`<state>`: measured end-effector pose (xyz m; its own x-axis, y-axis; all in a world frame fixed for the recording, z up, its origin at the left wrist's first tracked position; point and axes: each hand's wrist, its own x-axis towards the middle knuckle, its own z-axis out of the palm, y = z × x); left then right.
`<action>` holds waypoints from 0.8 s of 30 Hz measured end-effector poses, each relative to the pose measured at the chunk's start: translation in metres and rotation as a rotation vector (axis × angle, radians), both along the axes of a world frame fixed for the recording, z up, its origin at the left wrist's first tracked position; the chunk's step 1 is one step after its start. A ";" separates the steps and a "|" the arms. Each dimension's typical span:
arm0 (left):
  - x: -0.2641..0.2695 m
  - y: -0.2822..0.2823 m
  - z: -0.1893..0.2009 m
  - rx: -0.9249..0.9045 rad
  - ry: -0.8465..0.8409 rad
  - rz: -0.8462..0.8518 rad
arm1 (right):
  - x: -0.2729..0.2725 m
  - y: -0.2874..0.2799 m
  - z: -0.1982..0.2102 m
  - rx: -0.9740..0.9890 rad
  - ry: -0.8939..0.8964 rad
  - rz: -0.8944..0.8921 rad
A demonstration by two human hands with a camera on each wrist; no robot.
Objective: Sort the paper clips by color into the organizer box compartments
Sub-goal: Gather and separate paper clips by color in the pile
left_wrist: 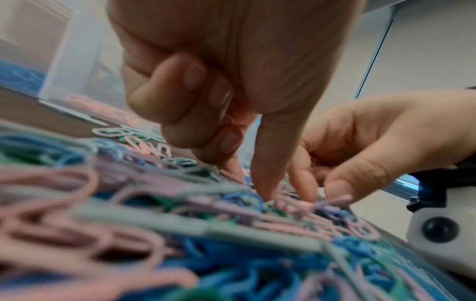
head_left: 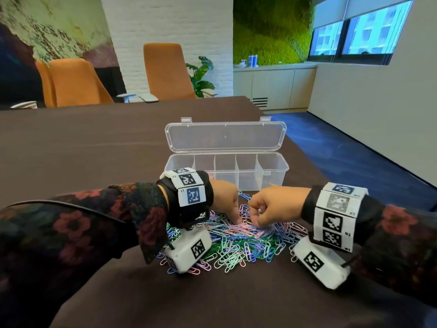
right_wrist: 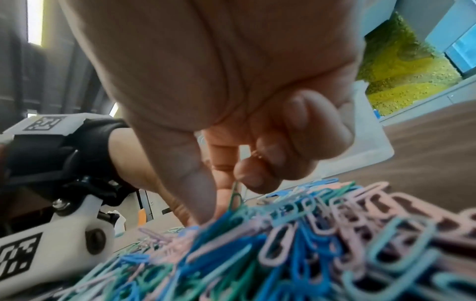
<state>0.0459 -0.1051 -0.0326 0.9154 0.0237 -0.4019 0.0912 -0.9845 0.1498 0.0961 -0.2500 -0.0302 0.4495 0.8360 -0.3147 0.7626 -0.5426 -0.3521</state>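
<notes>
Left hand (head_left: 224, 200) curls, thumb and forefinger tips (left_wrist: 265, 183) pressed into the heap of pastel pink, blue, green and lilac paper clips (head_left: 236, 245). Right hand (head_left: 276, 204) pinches there; which clip is unclear. Clear plastic five-compartment organizer box (head_left: 260, 178) stands open just behind on the brown table (head_left: 94, 150). Wrist tags (head_left: 192, 194) read "L1", "R2".

light: bright, even daylight from window (head_left: 361, 36) | head view: wide-angle bowing at edges | wrist views: paper clips (left_wrist: 128, 234) nearest lens blurred, sharper by fingers (left_wrist: 268, 179)
</notes>
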 end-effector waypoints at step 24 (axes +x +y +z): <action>-0.032 0.039 -0.002 -1.221 -0.145 0.504 | 0.008 0.013 0.011 0.218 0.244 -0.201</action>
